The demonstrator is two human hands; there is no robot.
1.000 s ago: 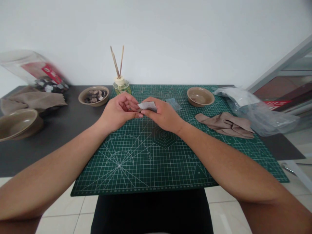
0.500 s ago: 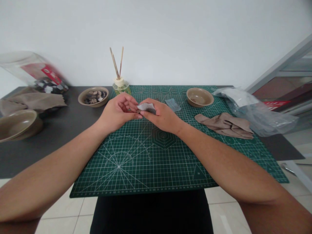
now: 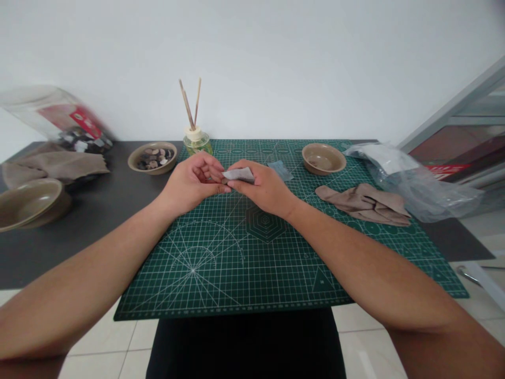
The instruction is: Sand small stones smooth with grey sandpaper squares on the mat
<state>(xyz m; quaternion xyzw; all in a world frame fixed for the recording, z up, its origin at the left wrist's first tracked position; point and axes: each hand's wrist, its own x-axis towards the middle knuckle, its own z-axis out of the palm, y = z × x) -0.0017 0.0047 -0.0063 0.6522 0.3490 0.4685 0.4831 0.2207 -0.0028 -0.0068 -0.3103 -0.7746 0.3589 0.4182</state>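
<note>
My right hand (image 3: 266, 187) is closed around a small folded grey piece (image 3: 240, 174), which looks like paper or thin cloth. Opposite it, my left hand (image 3: 197, 181) has thumb and fingertips pinched together on a small brownish piece (image 3: 224, 181), mostly hidden by the fingers. The fingertips of both hands meet there, above the green cutting mat (image 3: 221, 263). Just behind my right hand, a light-blue thin piece (image 3: 281, 170) lies flat on the mat.
A bowl of small dark and pale pieces (image 3: 153, 158) stands left of a reed diffuser (image 3: 197, 141). Another bowl (image 3: 323, 159), a brown cloth (image 3: 365, 204) and a clear plastic bag (image 3: 418, 184) lie right. Far left are a bowl (image 3: 31, 202), a cloth (image 3: 55, 166) and a clear jar (image 3: 55, 113).
The grey piece in my right hand has tilted slightly and shows a flatter face. Both hands stay in nearly the same place; the whole view has shifted very slightly.
</note>
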